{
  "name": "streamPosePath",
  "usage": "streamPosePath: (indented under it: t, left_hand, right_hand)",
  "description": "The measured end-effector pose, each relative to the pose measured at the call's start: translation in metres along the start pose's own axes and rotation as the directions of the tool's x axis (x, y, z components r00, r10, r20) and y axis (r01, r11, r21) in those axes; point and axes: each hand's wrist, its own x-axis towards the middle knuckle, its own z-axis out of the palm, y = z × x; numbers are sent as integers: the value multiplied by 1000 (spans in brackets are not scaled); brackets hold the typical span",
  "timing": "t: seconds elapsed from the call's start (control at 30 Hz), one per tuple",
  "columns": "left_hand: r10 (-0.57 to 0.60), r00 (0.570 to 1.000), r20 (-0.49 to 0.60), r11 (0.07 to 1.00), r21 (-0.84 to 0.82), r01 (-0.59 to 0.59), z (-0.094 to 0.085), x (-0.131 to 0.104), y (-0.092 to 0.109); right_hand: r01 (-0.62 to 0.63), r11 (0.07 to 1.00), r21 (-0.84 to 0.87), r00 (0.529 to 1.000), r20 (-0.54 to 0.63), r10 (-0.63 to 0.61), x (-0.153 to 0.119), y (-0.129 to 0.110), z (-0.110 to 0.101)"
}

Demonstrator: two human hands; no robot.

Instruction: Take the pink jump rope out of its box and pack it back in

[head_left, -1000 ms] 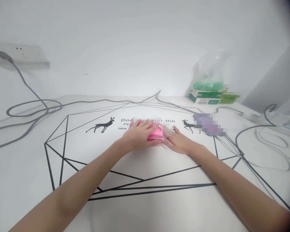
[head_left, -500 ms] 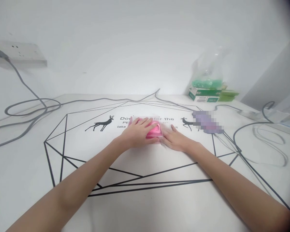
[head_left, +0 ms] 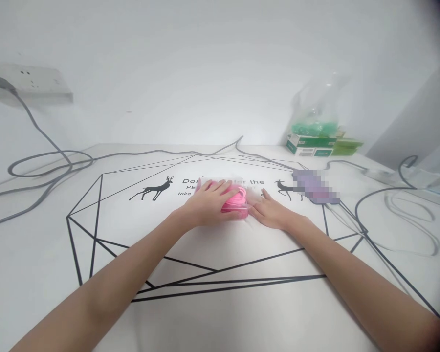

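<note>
On the table mat [head_left: 190, 254], a pink package [head_left: 237, 196] lies near the middle, clear-walled and box-like. Something pink and looped, like a coil, shows through it. Lying over its left and top, my left hand [head_left: 209, 201] grips it with the thumb along the near side. Clear plastic film [head_left: 254, 196] stretches out from the package's right end. My right hand [head_left: 272, 210] rests low on the table there, its fingers closed on the film and its thumb raised. Part of the package is hidden under my left hand.
A blurred purple object [head_left: 315, 187] lies to the right. Green-and-white boxes [head_left: 311, 145] with a clear bag [head_left: 317, 112] on top stand against the wall. Grey cables [head_left: 150, 151] run along the back and both sides. A power strip [head_left: 33, 83] hangs at upper left.
The pink loop on the package shows more clearly, and its near face is tipped slightly more into view. My right hand has shifted slightly right, away from the package.
</note>
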Motion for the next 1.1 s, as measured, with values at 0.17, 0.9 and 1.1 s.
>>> streamPosePath:
  t: [0.17,0.9,1.1]
  left_hand:
    - [13,1000,-25,1000,15,-13,3,1,-2]
    - [4,1000,-24,1000,3,-4,1,-1,-2]
    - [1,1000,-21,1000,24,0,2,1,-2]
  right_hand:
    - [1,1000,-13,1000,-18,-2,3,-6,2]
    - [14,999,52,999,-51,-11,0,-5,-1]
    - [-34,997,64,998,-56,38,0,-11,-1]
